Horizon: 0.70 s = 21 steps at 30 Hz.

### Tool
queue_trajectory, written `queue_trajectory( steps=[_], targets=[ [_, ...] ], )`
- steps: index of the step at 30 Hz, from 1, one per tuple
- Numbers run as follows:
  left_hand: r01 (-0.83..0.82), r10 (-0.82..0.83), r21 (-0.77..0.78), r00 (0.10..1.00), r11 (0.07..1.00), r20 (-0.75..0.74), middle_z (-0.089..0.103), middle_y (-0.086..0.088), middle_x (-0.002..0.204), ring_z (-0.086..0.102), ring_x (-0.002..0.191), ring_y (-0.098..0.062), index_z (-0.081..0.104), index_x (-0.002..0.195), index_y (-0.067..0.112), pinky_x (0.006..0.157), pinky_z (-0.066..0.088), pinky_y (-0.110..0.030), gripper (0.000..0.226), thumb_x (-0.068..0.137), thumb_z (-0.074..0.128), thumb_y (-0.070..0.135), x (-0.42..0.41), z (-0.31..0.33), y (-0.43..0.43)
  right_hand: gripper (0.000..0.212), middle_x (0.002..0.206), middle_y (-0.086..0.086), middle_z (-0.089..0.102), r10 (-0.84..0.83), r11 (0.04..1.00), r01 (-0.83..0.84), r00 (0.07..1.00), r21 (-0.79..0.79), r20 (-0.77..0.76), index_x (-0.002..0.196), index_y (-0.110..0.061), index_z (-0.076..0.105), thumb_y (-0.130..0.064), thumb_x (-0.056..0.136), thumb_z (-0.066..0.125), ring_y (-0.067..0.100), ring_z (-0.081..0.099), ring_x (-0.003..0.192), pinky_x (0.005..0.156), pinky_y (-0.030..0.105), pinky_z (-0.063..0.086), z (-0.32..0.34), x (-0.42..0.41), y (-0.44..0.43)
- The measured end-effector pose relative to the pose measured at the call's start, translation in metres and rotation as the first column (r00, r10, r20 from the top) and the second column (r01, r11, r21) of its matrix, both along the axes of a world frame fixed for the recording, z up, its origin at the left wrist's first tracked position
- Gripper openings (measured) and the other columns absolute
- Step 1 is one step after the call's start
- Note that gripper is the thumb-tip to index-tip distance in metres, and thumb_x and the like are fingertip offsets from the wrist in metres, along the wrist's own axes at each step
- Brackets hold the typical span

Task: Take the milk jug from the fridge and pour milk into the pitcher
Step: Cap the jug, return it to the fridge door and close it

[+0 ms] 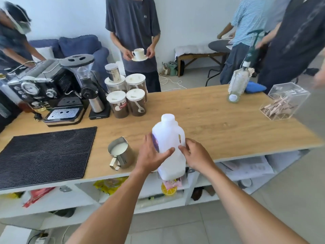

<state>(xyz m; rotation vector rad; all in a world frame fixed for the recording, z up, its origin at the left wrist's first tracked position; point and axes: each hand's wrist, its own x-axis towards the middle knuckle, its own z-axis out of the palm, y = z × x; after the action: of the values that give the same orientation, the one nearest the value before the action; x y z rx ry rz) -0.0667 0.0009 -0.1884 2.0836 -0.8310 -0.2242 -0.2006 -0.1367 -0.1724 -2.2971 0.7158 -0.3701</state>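
1. Holding the milk jug upright in the head view, the left hand wraps its side, thumb laid across the front; this grip holds the jug.
2. The right hand curls its fingers against the jug's other side, just below the moulded handle; its grip is also on the jug.
3. The jug's white cap is on, and its base overlaps the near edge of the tabletop.
4. The steel pitcher stands just left of the left hand, milk showing inside, its handle toward the near edge.
5. A black ribbed mat lies left of the pitcher.
6. Farther back stand an espresso machine, a grinder and four lidded canisters.
7. Behind the tabletop a person holds a cup on a saucer.
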Motion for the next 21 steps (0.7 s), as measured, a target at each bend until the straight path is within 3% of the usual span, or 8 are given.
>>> queue_trajectory(
  steps=[6,10,15,21],
  targets=[
    [0.149,-0.146,0.049,0.988,0.988,-0.055,0.054,0.006,0.106,0.060,0.096,-0.016,0.046,0.114,0.026,0.085,0.054,-0.042,0.079,0.060,0.064,0.079,-0.043,0.004,-0.020,0.027,0.093,-0.008,0.061,-0.162,0.984,0.156,0.985,-0.084,-0.067,0.102,-0.023,0.057,-0.044,0.098,0.040,0.016,0.059,0.083,0.068,0.035,0.048,0.005,-0.064,0.008],
    [0.280,-0.282,0.104,0.959,0.954,0.000,0.052,0.005,0.101,0.060,0.089,-0.017,0.050,0.113,0.019,0.081,0.054,-0.041,0.077,0.063,0.065,0.075,-0.078,0.000,-0.040,0.027,0.089,-0.007,0.061,-0.313,0.945,0.299,0.945,-0.133,-0.097,0.096,-0.021,0.055,-0.043,0.098,0.039,0.015,0.058,0.079,0.063,0.033,0.044,-0.005,-0.114,0.014],
    [0.453,-0.457,0.155,0.889,0.878,-0.008,0.052,0.003,0.103,0.057,0.092,-0.019,0.051,0.118,0.017,0.083,0.051,-0.039,0.086,0.058,0.054,0.079,-0.136,-0.002,-0.065,0.029,0.079,-0.007,0.059,-0.492,0.870,0.474,0.854,-0.138,-0.170,0.088,-0.020,0.050,-0.045,0.098,0.039,0.018,0.057,0.072,0.060,0.034,0.043,-0.009,-0.181,0.019],
    [0.660,-0.667,0.190,0.744,0.726,-0.035,0.052,0.002,0.110,0.056,0.098,-0.021,0.049,0.121,0.018,0.083,0.049,-0.037,0.078,0.064,0.061,0.070,-0.215,-0.003,-0.098,0.029,0.084,-0.003,0.060,-0.676,0.736,0.664,0.707,-0.132,-0.208,0.089,-0.016,0.051,-0.041,0.098,0.040,0.020,0.055,0.076,0.062,0.032,0.040,-0.007,-0.267,0.035]
  ],
)
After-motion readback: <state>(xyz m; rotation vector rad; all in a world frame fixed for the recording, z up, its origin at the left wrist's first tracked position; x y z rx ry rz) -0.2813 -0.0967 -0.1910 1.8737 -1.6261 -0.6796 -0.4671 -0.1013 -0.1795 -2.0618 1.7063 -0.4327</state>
